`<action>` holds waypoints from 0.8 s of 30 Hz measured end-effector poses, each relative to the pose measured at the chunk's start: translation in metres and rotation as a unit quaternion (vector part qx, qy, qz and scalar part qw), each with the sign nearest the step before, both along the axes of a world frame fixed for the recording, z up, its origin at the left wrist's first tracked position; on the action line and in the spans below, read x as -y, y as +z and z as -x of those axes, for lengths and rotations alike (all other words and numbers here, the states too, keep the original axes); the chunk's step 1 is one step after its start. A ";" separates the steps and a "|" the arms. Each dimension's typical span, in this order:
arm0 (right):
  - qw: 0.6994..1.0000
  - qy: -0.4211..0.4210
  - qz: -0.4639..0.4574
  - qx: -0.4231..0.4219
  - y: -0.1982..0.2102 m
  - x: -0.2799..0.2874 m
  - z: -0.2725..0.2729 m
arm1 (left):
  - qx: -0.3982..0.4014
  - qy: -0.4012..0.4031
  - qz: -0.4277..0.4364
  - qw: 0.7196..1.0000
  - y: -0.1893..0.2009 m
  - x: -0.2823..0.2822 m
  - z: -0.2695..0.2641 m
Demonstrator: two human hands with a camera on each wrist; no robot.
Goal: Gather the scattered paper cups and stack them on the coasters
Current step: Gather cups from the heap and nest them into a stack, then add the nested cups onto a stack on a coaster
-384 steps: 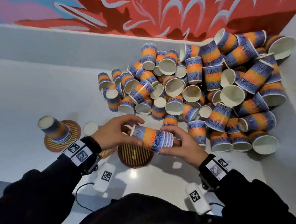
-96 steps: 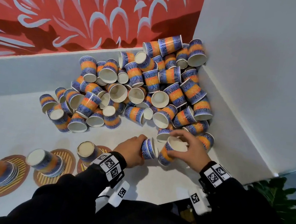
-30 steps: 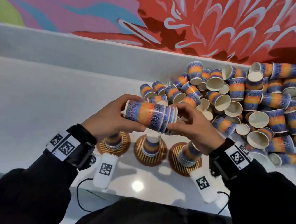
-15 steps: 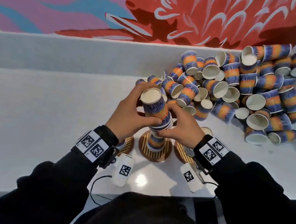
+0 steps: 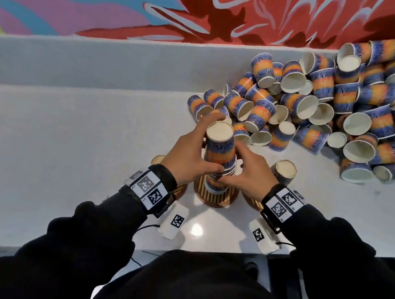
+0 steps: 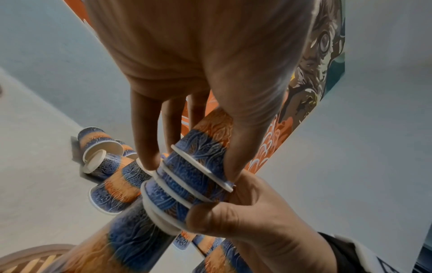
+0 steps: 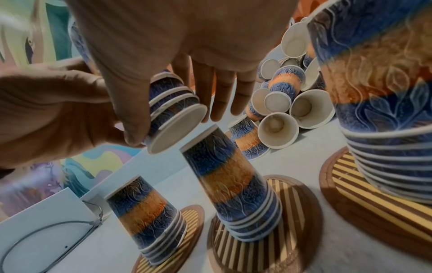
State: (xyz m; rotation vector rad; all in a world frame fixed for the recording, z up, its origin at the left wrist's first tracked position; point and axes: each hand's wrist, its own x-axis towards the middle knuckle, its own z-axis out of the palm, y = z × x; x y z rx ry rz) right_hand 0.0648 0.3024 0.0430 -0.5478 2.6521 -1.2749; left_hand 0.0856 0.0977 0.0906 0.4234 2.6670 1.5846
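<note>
A nested bundle (image 5: 219,149) of upturned cups is gripped by both hands just above the middle stack (image 7: 236,186), its open rim close over that stack's top and tilted in the right wrist view. The left hand (image 5: 190,158) is curled round the bundle's side, thumb and fingers pinching near the rims (image 6: 196,177); the right hand (image 5: 250,179) pinches the lowest rims with thumb and forefinger, its other fingers held straight. Three striped coasters are set in a row on the white counter (image 5: 66,144): the middle coaster (image 5: 212,199) is partly hidden under the hands, the left coaster (image 7: 187,221) and its stack (image 7: 145,218) lie at 9 o'clock of it, and the right stack (image 5: 285,172) on its coaster (image 7: 346,186) at 3 o'clock. The loose pile (image 5: 334,112) is heaped at 1 o'clock of the hands, in the corner below a painted wall (image 5: 160,1). Tagged wristbands and two white units (image 5: 174,221) are seen at 6 o'clock.
</note>
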 end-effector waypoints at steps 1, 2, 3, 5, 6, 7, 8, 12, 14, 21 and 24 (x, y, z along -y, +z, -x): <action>1.000 0.000 -0.005 0.001 -0.003 0.000 0.000 | 0.002 -0.002 0.005 1.000 -0.003 -0.001 0.000; 1.000 -0.001 -0.010 0.002 -0.005 0.000 -0.001 | 0.003 -0.002 0.008 1.000 -0.005 -0.001 0.000; 1.000 -0.003 -0.013 0.001 -0.006 0.000 -0.002 | 0.004 -0.002 0.010 1.000 -0.008 -0.002 0.000; 1.000 -0.007 -0.016 -0.004 -0.007 -0.001 -0.002 | 0.007 -0.003 0.016 1.000 -0.011 -0.004 0.000; 1.000 -0.009 -0.017 -0.002 -0.007 -0.001 -0.002 | 0.010 -0.004 0.021 1.000 -0.012 -0.005 0.000; 1.000 -0.012 -0.018 0.002 -0.008 -0.001 -0.002 | 0.016 -0.006 0.028 0.999 -0.013 -0.005 0.001; 1.000 -0.014 -0.018 0.008 -0.010 -0.002 -0.001 | 0.023 -0.009 0.038 0.999 -0.015 -0.006 0.001; 0.998 -0.019 -0.048 0.025 -0.016 -0.008 0.000 | 0.051 -0.009 0.081 0.995 -0.020 -0.006 0.000; 0.997 -0.022 -0.065 0.030 -0.018 -0.012 -0.001 | 0.053 -0.008 0.093 0.994 -0.022 -0.006 -0.001; 0.999 -0.023 -0.041 0.018 -0.008 -0.030 -0.008 | 0.013 -0.002 0.112 0.994 -0.016 -0.011 -0.001; 0.999 -0.032 -0.003 0.009 0.009 -0.039 -0.013 | -0.025 -0.002 0.089 0.996 -0.004 -0.024 0.003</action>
